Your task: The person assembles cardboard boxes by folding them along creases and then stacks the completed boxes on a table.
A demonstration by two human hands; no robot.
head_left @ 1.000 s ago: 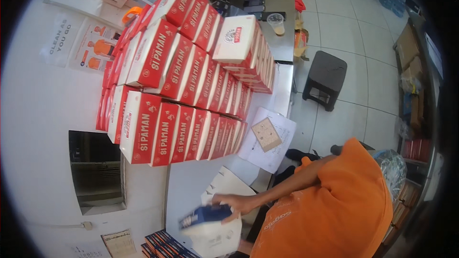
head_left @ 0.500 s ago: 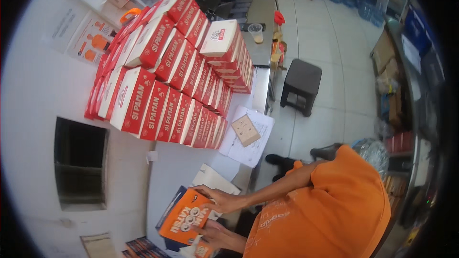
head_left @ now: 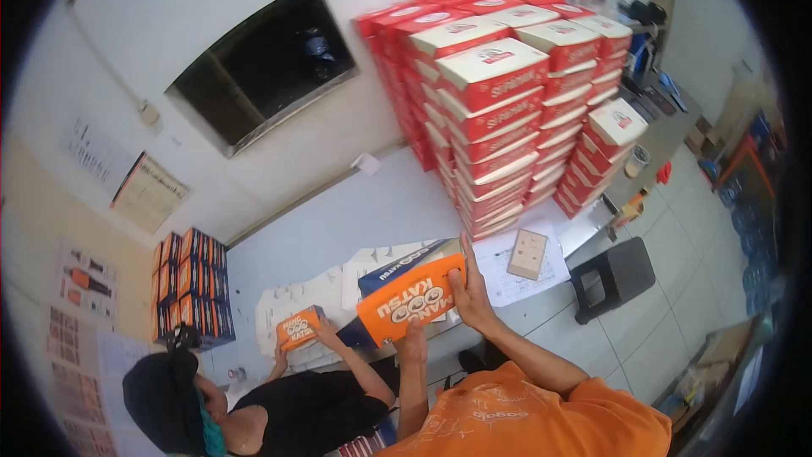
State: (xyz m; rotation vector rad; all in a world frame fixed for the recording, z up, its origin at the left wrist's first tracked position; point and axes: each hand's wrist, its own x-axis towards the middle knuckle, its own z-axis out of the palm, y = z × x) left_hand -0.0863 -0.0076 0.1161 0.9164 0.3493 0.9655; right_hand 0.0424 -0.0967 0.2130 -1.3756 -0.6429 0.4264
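Observation:
Between my two hands is an orange and navy cardboard food box (head_left: 420, 294), tilted, with its printed orange side facing up. My right hand (head_left: 474, 294) grips its right end, thumb on the orange face. My left hand (head_left: 413, 347) holds the lower edge, its fingers partly hidden by the box. A navy panel (head_left: 402, 268) shows just behind the box; whether it is a flap of the same box I cannot tell. Under and beside it lie flat white cardboard blanks (head_left: 315, 294) on the table.
At my left, a co-worker in black (head_left: 304, 402) holds a smaller orange box (head_left: 299, 328). Stacked orange and navy boxes (head_left: 193, 283) stand beyond. Tall stacks of red and white boxes (head_left: 495, 76) fill the far right. A beige block (head_left: 528, 254) lies on papers; a dark stool (head_left: 615, 278) stands right.
The view has swung left, bringing in the co-worker and the stacked orange boxes. Both my hands still hold the orange and navy box, with my right hand now at its right end.

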